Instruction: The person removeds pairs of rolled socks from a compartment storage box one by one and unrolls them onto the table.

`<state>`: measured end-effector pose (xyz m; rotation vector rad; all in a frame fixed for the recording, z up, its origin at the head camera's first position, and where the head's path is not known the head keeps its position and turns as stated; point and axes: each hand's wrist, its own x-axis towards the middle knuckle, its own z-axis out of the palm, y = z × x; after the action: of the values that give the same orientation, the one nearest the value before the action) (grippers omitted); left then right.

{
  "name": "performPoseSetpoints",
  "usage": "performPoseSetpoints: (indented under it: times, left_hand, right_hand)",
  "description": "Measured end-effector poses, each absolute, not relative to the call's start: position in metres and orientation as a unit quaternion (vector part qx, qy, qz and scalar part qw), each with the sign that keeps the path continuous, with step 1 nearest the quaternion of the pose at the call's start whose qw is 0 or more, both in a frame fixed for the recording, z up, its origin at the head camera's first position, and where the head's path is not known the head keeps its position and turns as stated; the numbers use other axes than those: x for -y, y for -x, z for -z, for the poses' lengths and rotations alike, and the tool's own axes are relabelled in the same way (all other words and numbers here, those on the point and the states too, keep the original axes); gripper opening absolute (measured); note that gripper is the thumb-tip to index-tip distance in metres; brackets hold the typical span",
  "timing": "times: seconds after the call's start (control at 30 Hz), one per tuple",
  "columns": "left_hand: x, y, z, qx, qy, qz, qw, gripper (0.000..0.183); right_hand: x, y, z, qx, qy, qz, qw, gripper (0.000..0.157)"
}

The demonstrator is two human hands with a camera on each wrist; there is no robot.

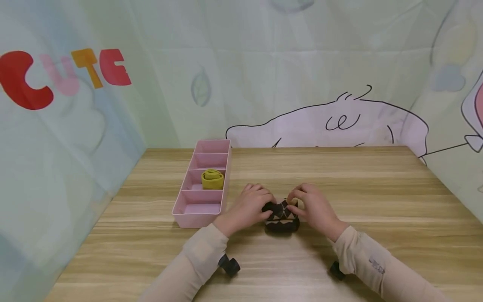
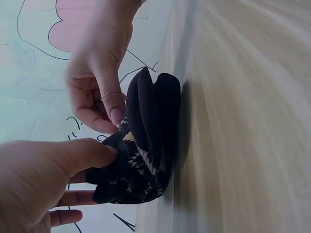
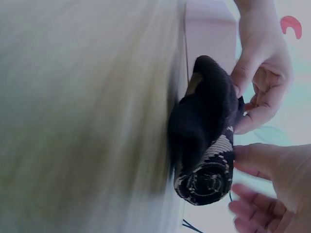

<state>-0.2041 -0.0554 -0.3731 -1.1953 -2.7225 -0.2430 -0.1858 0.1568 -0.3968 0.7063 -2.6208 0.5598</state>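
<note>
A partly rolled black sock [image 1: 282, 227] with a beige diamond pattern lies on the table in front of the person. In the right wrist view, the spiral of the sock's roll [image 3: 206, 184] shows at one end. The left hand [image 1: 250, 206] pinches the left side of the sock, thumb on the near side. At the opposite end, the right hand [image 1: 314, 208] holds the sock between thumb and fingers. From the left wrist view, a loose black fold [image 2: 148, 114] stands beside the patterned roll. Some fingertips are hidden behind the fabric.
Left of the hands stands a pink box [image 1: 201, 219] divided into several compartments in a row. A rolled yellow cloth [image 1: 212, 179] sits in its second compartment from the front. The wooden table [image 1: 362, 176] ends at a printed cloth backdrop [image 1: 264, 84].
</note>
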Motion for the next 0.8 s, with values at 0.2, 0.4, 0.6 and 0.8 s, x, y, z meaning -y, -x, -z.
performPoseSetpoints:
  times: [0.2,0.4,0.6,0.8]
  left_hand:
    - [0.056,0.206,0.373,0.906,0.406,0.081,0.090,0.020]
    - [0.059,0.204,0.374,0.909,0.398,0.090,0.091,0.024]
    - [0.065,0.197,0.375,0.892,0.406,0.133,0.148,0.021]
    - [0.070,0.188,0.379,0.872,0.438,0.132,0.175,0.016]
  right_hand:
    - [-0.154,0.185,0.398,0.917,-0.291,-0.174,0.210,0.007]
    - [-0.152,0.182,0.399,0.928,-0.281,-0.132,0.208,0.023]
    - [-0.151,0.184,0.399,0.934,-0.276,-0.107,0.198,0.029]
    - [-0.151,0.185,0.395,0.937,-0.274,-0.101,0.190,0.029]
